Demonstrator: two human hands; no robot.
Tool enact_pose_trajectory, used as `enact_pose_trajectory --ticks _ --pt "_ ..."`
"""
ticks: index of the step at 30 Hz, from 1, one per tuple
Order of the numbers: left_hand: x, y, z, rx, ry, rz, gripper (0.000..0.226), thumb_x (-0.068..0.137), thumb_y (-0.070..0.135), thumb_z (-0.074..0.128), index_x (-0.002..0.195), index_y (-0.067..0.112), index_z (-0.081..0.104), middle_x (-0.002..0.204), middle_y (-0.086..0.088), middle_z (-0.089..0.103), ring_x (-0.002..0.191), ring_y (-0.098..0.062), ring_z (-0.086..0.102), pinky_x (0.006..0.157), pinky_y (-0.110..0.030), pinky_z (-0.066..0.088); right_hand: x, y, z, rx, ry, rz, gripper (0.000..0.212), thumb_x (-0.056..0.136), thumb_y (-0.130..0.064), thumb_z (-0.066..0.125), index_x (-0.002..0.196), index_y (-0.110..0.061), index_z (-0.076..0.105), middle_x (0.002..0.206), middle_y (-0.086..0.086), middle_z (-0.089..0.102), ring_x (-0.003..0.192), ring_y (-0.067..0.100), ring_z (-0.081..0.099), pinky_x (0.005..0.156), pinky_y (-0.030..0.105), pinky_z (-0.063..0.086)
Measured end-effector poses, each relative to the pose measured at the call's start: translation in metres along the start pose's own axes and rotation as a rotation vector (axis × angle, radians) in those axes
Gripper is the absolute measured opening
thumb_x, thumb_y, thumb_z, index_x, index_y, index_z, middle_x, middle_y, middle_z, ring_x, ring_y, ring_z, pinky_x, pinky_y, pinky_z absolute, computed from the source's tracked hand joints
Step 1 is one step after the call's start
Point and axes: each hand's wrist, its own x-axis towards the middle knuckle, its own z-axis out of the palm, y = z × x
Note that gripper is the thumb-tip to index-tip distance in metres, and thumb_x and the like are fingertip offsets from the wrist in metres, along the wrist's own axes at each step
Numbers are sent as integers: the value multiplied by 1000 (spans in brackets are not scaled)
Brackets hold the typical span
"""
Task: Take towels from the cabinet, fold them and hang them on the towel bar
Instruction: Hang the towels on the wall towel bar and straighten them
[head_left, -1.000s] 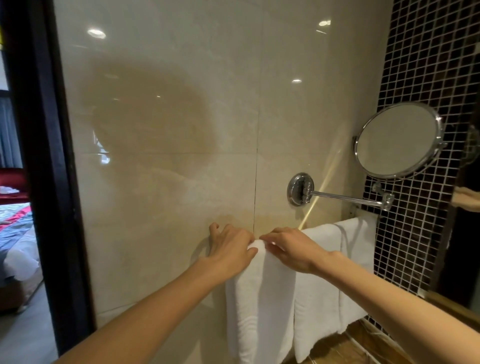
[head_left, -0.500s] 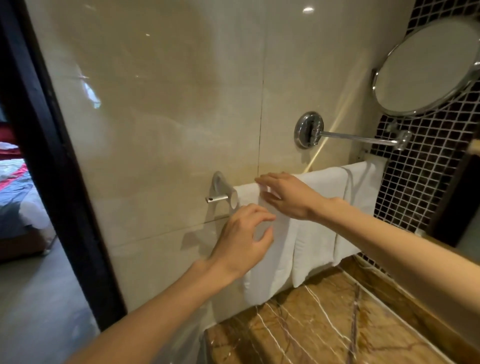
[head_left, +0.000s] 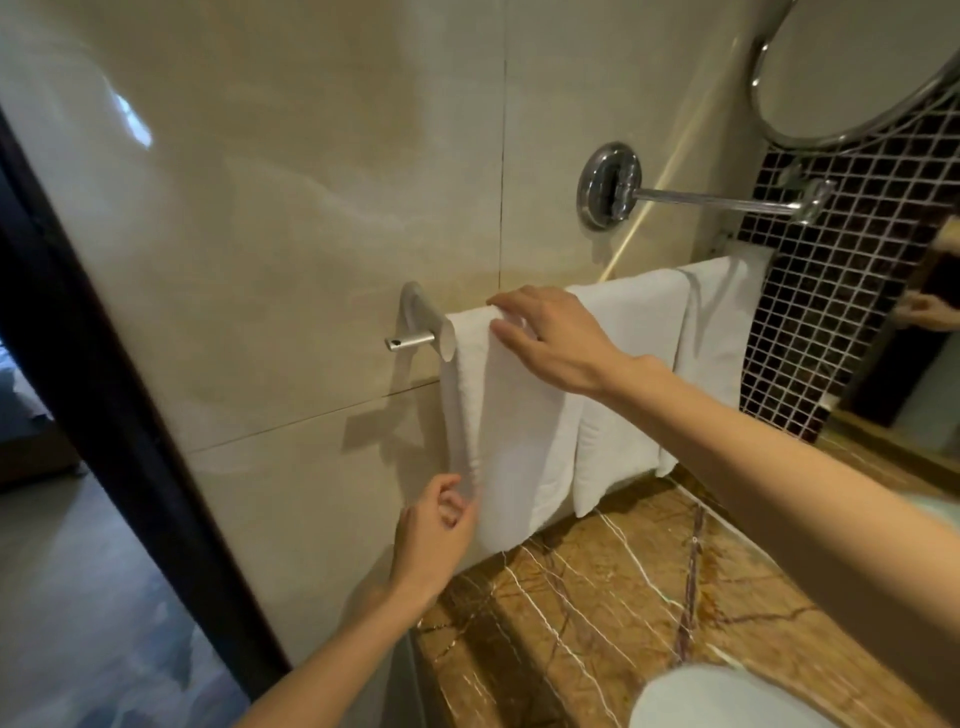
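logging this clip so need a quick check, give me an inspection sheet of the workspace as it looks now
surface: brown veined marble counter below the towels
job's things: left towel, middle towel and right towel, all white and folded, hang side by side on the towel bar
clutter: pale rounded shape at the bottom edge, cannot tell what
hands: right hand rests straight-fingered on the left towel's top at the bar; left hand, fingers curled, at that towel's lower left edge, grip unclear
cables: nothing seen
surroundings: beige tile wall, round mirror on a chrome arm, black mosaic tile, dark door frame at left
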Motion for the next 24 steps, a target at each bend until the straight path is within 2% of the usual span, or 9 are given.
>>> enact_pose_trajectory --ticks 2,4,7,10,13,15,17,21,24 --pt "0 -15 5 43 -30 -59 48 81 31 73 123 18 53 105 8 54 94 -6 58 71 -10 39 2 -1 1 -12 0 -9 51 93 -44 36 128 -13 58 118 9 65 108 30 58 95 40 41" --pt "3 -22 11 118 -91 -62 55 78 39 75 125 21 52 128 3 44 117 -15 52 86 -16 40 4 0 2 -16 5 -12 50 93 -43 36 126 -13 59 116 9 65 107 30 58 94 40 41" --pt "7 -25 20 212 -172 -108 64 76 44 75 130 18 52 153 -6 21 135 -23 36 106 -29 32 9 0 2 -51 1 -28 48 93 -42 31 120 -15 60 112 9 66 103 31 58 90 40 41" --pt "10 -34 31 211 -214 -140 58 77 41 75 123 12 57 137 -5 33 118 -20 47 102 -29 38 15 -3 2 -88 -38 -43 46 93 -41 22 103 -15 59 104 8 65 95 32 57 81 39 39" --pt "10 -44 40 161 -210 -117 37 83 38 70 103 7 66 105 -3 52 78 -9 54 76 -27 48 22 -1 3 -103 -77 -26 35 100 -37 23 86 -18 48 94 10 64 88 33 56 74 36 33" --pt "9 -50 45 110 -169 -103 29 86 35 67 91 6 68 94 -5 63 61 -7 52 64 -34 50 26 -1 2 -109 -108 8 37 103 -36 26 84 -14 50 93 12 63 86 34 54 71 36 30" --pt "9 -56 50 81 -127 -116 30 86 34 67 88 3 68 94 -5 64 61 -10 54 65 -37 49 30 -1 1 -112 -137 40 42 102 -37 28 83 -11 54 93 14 64 85 34 53 69 37 32" --pt "5 -64 59 41 -108 -74 34 83 27 72 104 1 69 108 3 57 85 -2 54 72 -2 37 39 0 0 -96 -185 63 44 98 -38 31 72 -11 53 88 16 62 82 34 52 70 39 39" --pt "2 -66 60 19 -132 -60 32 82 23 73 103 0 70 107 3 54 86 7 50 71 5 35 45 -2 -4 -102 -245 99 42 98 -37 32 69 -12 51 93 18 60 84 33 51 69 36 34"
